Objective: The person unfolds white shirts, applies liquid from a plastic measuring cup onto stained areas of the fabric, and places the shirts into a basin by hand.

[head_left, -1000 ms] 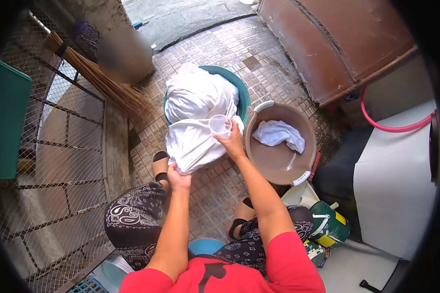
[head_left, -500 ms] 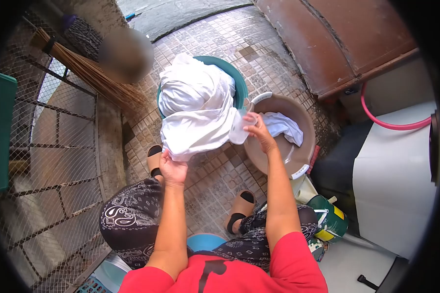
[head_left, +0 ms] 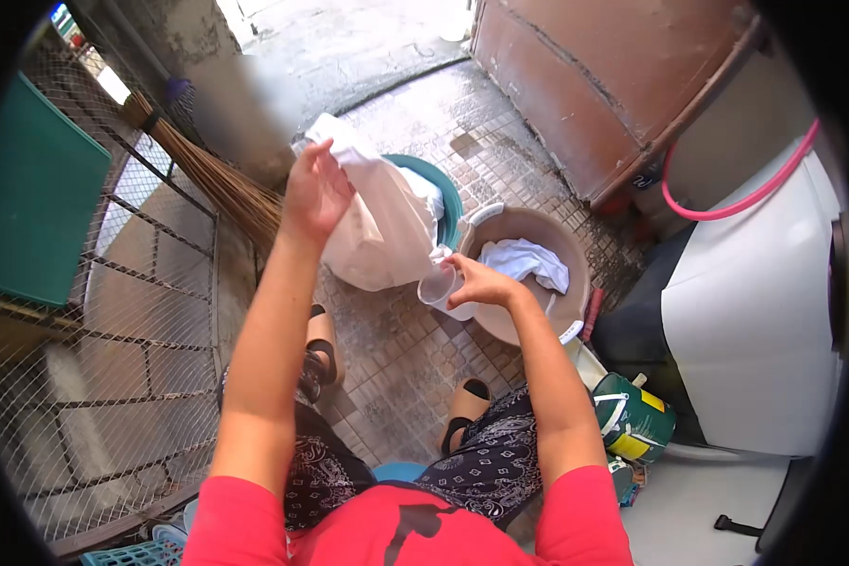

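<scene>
Gripped clear plastic cup (head_left: 438, 291) in R hand (head_left: 486, 283); had L hand (head_left: 319, 193) up against lg white cloth (head_left: 379, 231), couldn't tell if clasping it. Saw cloth spread between hands & fwd, green tub (head_left: 451, 193) behind it, plus brown basin (head_left: 558, 228) w/ white garment (head_left: 526, 258) inside, just beyond R hand.

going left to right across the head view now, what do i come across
green bin → broom → left hand → cup → brown basin → green bucket → pink ring
</scene>
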The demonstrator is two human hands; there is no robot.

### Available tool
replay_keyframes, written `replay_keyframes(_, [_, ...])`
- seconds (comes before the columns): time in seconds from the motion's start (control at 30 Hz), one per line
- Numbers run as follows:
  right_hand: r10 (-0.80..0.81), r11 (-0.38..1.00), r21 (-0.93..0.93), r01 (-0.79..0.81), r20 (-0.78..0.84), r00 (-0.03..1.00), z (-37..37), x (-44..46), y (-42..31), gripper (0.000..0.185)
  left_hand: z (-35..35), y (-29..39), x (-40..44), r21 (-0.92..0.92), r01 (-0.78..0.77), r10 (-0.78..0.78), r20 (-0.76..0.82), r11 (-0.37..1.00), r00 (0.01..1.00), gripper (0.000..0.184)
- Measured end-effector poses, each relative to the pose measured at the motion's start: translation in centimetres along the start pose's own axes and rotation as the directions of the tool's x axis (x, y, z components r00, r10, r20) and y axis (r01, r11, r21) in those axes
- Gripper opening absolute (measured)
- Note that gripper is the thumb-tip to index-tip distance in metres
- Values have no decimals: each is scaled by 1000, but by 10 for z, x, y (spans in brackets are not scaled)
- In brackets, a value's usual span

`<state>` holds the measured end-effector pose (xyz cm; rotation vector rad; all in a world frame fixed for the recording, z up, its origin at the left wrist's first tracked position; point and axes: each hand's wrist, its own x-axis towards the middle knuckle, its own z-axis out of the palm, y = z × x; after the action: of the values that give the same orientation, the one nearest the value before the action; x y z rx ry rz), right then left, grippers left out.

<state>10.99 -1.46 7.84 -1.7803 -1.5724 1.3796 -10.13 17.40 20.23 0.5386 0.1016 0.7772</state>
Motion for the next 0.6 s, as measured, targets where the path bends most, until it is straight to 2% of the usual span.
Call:
replay_keyframes(0.07, [-63, 998, 16, 63, -40, 997, -16, -25, -38, 83, 22, 25, 21, 66, 52, -57, 88, 996, 994, 20])
replay_keyframes(0.1, [-72, 997, 31, 74, -74, 995, -22, -35, -48, 82, 20, 39, 39, 147, 115, -136, 137, 982, 981, 21])
replay_keyframes(0.13, [-80, 995, 45, 85, -108, 991, -27, -42, -53, 81, 29, 48, 55, 164, 108, -132, 149, 981, 980, 21])
replay_keyframes(0.2, [-158, 981, 87, 175, -169, 973, -29, -53, -54, 79, 47, 61, 76, 318, -20, -20, 120, 948, 993, 22])
replay_keyframes(0.23, [-149, 983, 76, 169, -218, 964, -31, -58, -57, 78, 83, 69, 74, 243, 143, -170, 94, 959, 981, 24])
replay_keyframes(0.33, [-172, 979, 57, 197, -294, 940, -38, -66, -62, 79, 128, 99, 83, 279, 152, -200, 149, 948, 969, 27])
replay_keyframes(0.37, [-183, 975, 61, 214, -328, 927, -41, -68, -62, 79, 139, 111, 85, 306, 29, -94, 199, 952, 975, 30])
replay_keyframes(0.4, [-188, 972, 66, 226, -358, 914, -43, -70, -60, 79, 143, 119, 82, 316, 24, -93, 205, 948, 974, 30])
replay_keyframes(0.47, [-185, 969, 84, 234, -386, 904, -47, -75, -55, 79, 138, 134, 71, 136, -193, 114, 444, 972, 888, 37])
replay_keyframes(0.5, [-180, 970, 72, 231, -422, 888, -49, -76, -50, 79, 98, 139, 83, 347, -399, 231, 437, 849, 870, 39])
replay_keyframes(0.53, [-179, 971, 58, 230, -461, 869, -52, -77, -48, 78, 83, 113, 71, 581, -281, 206, 193, 764, 959, 35])
replay_keyframes(0.57, [-179, 968, 69, 241, -479, 859, -54, -79, -47, 78, 69, 85, 52, 751, -95, 224, -72, 653, 972, 33])
replay_keyframes(0.6, [-176, 969, 65, 239, -499, 848, -56, -82, -47, 76, 43, 73, 47, 777, 141, 14, -189, 613, 982, 33])
